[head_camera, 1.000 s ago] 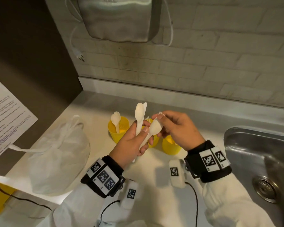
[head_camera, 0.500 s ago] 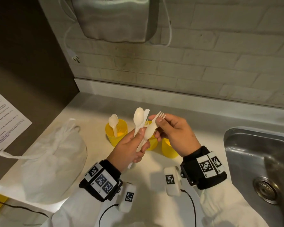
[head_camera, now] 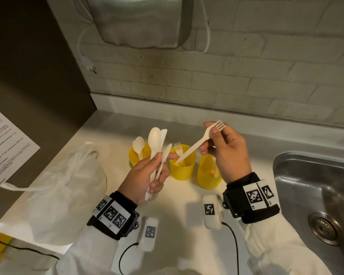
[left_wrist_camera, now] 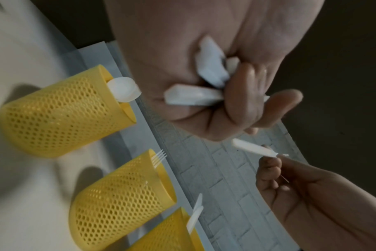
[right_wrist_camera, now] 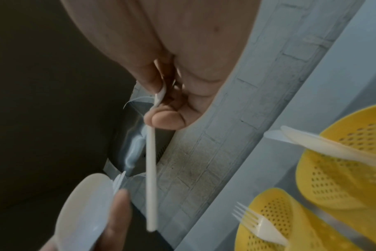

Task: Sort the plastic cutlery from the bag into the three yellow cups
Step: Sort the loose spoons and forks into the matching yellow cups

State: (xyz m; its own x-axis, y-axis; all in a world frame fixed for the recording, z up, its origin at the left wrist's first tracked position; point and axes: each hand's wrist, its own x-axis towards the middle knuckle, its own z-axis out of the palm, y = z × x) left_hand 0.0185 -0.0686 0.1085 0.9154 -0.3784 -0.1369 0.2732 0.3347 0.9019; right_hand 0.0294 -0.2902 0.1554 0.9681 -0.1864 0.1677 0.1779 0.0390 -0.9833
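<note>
Three yellow mesh cups stand in a row on the counter: the left cup (head_camera: 134,158) holds a spoon, the middle cup (head_camera: 182,170) a fork (head_camera: 178,148), the right cup (head_camera: 208,176) a knife. My left hand (head_camera: 147,173) grips a bunch of white cutlery (head_camera: 157,143) upright: a spoon and two knives. My right hand (head_camera: 224,149) pinches a white fork (head_camera: 199,144) just below its tines; the handle slants down over the middle cup. In the right wrist view the fork (right_wrist_camera: 151,169) hangs from thumb and finger. The white bag (head_camera: 66,197) lies at the left.
A steel sink (head_camera: 314,195) lies at the right. A metal dispenser (head_camera: 141,20) hangs on the brick wall above, with a loose plug and cord beside it. A printed sheet (head_camera: 4,151) is fixed to the dark panel at the left.
My right hand has drawn the fork out of the bunch in my left hand and moved it right and up, clear of the other pieces. The left hand still holds the rest.
</note>
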